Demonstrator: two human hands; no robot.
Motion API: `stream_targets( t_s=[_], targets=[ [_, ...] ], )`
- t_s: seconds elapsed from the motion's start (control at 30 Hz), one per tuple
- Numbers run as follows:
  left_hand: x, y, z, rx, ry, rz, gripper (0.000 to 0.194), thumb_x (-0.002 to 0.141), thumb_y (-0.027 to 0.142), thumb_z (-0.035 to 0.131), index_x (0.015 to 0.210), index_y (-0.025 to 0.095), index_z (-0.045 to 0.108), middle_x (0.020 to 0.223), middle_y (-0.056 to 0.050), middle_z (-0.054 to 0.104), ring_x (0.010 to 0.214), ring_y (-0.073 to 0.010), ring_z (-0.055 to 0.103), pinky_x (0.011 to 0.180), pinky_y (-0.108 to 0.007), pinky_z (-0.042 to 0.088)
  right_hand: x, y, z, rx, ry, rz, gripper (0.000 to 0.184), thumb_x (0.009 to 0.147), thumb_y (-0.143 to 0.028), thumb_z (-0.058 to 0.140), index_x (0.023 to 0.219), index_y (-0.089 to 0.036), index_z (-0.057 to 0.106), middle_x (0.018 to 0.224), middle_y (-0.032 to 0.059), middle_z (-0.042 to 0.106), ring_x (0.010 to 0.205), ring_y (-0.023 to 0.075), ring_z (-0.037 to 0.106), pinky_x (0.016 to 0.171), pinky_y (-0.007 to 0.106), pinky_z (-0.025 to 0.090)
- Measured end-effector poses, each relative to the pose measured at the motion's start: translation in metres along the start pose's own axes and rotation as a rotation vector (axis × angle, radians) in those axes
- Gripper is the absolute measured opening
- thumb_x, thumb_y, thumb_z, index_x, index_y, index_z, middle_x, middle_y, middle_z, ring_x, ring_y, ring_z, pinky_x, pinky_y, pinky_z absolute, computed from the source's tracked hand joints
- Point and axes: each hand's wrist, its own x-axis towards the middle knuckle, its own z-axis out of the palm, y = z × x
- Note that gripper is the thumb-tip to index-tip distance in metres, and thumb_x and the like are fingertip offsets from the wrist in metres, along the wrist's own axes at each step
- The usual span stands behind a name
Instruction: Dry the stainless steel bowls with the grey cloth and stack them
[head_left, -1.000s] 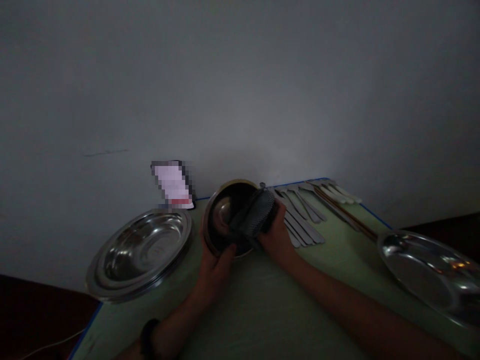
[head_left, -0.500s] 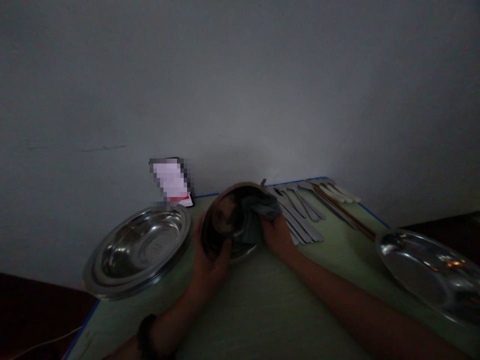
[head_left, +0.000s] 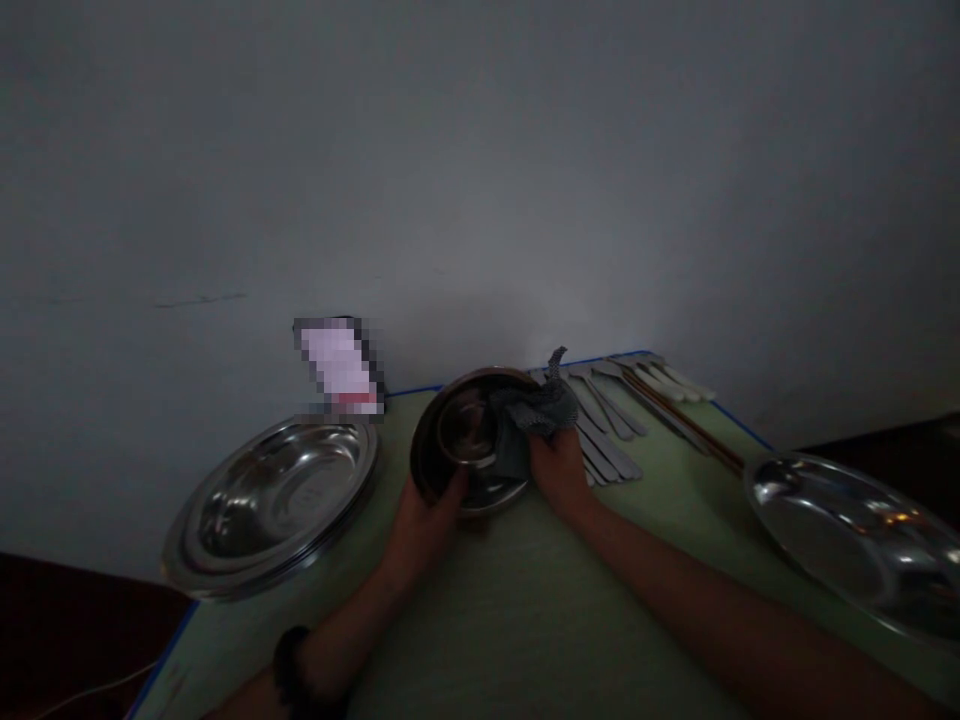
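A round steel bowl (head_left: 466, 430) is tilted toward me above the middle of the table. My left hand (head_left: 427, 515) grips its lower left rim, thumb over the inside and fingers hidden behind. Bunched in my right hand (head_left: 559, 465) is a grey cloth (head_left: 532, 415), pressed against the right side of the bowl's inside. One corner of the cloth sticks up above the rim. Most of the right fingers are covered by the cloth and the hand itself.
Stacked steel dishes (head_left: 281, 490) stand at the left, below a propped phone (head_left: 341, 365). Behind my right hand lie several pieces of steel cutlery (head_left: 607, 405), brown chopsticks (head_left: 682, 420) and white-handled utensils (head_left: 679, 380). A shiny divided steel plate (head_left: 855, 540) sits at the right. The wall (head_left: 480, 180) rises behind the table.
The bowl has shifted slightly right and turned, showing more of its round bottom. My right hand has moved a little right with the cloth, whose corner now stands higher.
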Motion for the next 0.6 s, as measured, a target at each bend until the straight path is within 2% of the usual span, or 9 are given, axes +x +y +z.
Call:
stream_targets(
  t_s=[0.1, 0.2, 0.3, 0.37, 0.47, 0.53, 0.6],
  targets=[
    [-0.0022, -0.0014, 0.0020, -0.128, -0.048, -0.040, 0.052, 0.067, 0.036, 0.073, 0.111, 0.018, 0.055, 0.116, -0.013, 0.067, 0.085, -0.0316, 0.070, 0.051, -0.041, 0.062, -0.0016, -0.0014, 0.0011, -0.045, -0.077, -0.013, 0.029, 0.077, -0.031, 0.053, 0.100, -0.019, 0.066, 0.106, 0.0091, 0.070, 0.104, 0.0258, 0.061, 0.094, 0.044, 0.045],
    [-0.0022, -0.0003, 0.0010, -0.199, -0.072, 0.011, 0.061, 0.065, 0.037, 0.077, 0.117, 0.017, 0.054, 0.121, -0.011, 0.065, 0.092, -0.0292, 0.069, 0.056, -0.037, 0.064, -0.0033, -0.0044, 0.0019, -0.093, -0.174, -0.007, 0.026, 0.078, -0.033, 0.053, 0.094, -0.018, 0.067, 0.099, 0.0107, 0.072, 0.098, 0.0272, 0.064, 0.087, 0.043, 0.049],
    [-0.0005, 0.0031, -0.0018, -0.194, -0.077, 0.011, 0.061, 0.066, 0.039, 0.076, 0.118, 0.017, 0.056, 0.120, -0.011, 0.066, 0.094, -0.0290, 0.068, 0.056, -0.037, 0.064, -0.0041, -0.0065, 0.0021, -0.105, -0.195, 0.036, 0.025, 0.077, -0.035, 0.056, 0.092, -0.018, 0.068, 0.095, 0.0105, 0.073, 0.093, 0.0278, 0.066, 0.083, 0.042, 0.051],
    [0.0001, 0.0055, -0.0034, -0.152, -0.074, -0.012, 0.051, 0.071, 0.045, 0.071, 0.113, 0.016, 0.060, 0.112, -0.010, 0.070, 0.089, -0.0286, 0.070, 0.055, -0.037, 0.063, -0.0039, -0.0064, 0.0016, -0.089, -0.147, 0.044, 0.026, 0.076, -0.035, 0.057, 0.094, -0.019, 0.067, 0.098, 0.0098, 0.073, 0.095, 0.0273, 0.065, 0.087, 0.043, 0.050],
    [-0.0017, 0.0073, -0.0048, -0.063, -0.084, 0.036, 0.042, 0.076, 0.052, 0.063, 0.098, 0.017, 0.067, 0.095, -0.009, 0.075, 0.078, -0.0265, 0.071, 0.053, -0.033, 0.060, -0.0024, -0.0045, 0.0002, -0.059, -0.034, 0.020, 0.031, 0.078, -0.033, 0.056, 0.103, -0.019, 0.065, 0.112, 0.0102, 0.069, 0.109, 0.0263, 0.060, 0.095, 0.043, 0.045],
    [-0.0047, 0.0069, -0.0051, -0.003, -0.130, 0.019, 0.037, 0.077, 0.052, 0.061, 0.088, 0.017, 0.068, 0.072, -0.008, 0.075, 0.061, -0.0234, 0.070, 0.046, -0.030, 0.056, -0.0013, -0.0030, -0.0006, -0.050, 0.002, 0.001, 0.033, 0.080, -0.033, 0.054, 0.108, -0.019, 0.063, 0.119, 0.0097, 0.065, 0.115, 0.0251, 0.056, 0.099, 0.044, 0.043],
    [-0.0077, 0.0056, -0.0054, 0.059, -0.168, -0.051, 0.031, 0.078, 0.047, 0.061, 0.084, 0.017, 0.066, 0.046, -0.002, 0.066, 0.040, -0.0197, 0.061, 0.039, -0.029, 0.050, -0.0009, -0.0019, -0.0003, -0.059, -0.005, -0.011, 0.033, 0.081, -0.034, 0.052, 0.109, -0.019, 0.062, 0.119, 0.0099, 0.065, 0.114, 0.0247, 0.057, 0.099, 0.044, 0.043]
  ],
)
